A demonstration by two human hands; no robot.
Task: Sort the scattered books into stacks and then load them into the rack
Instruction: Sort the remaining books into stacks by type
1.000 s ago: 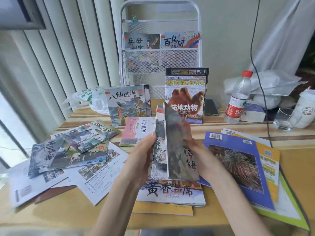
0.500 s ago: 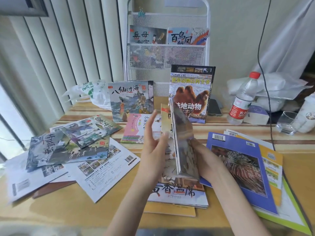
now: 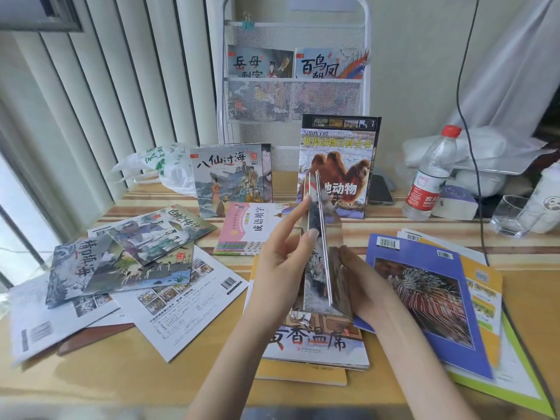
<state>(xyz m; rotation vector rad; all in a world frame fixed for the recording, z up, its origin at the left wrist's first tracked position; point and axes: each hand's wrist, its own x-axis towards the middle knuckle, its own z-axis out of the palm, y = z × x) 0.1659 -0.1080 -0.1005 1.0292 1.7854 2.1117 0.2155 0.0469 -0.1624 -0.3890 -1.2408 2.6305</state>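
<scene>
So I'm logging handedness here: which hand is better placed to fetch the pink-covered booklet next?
Left hand: the pink-covered booklet lies just beyond its fingers; the right hand is across the upright thin picture books.
</scene>
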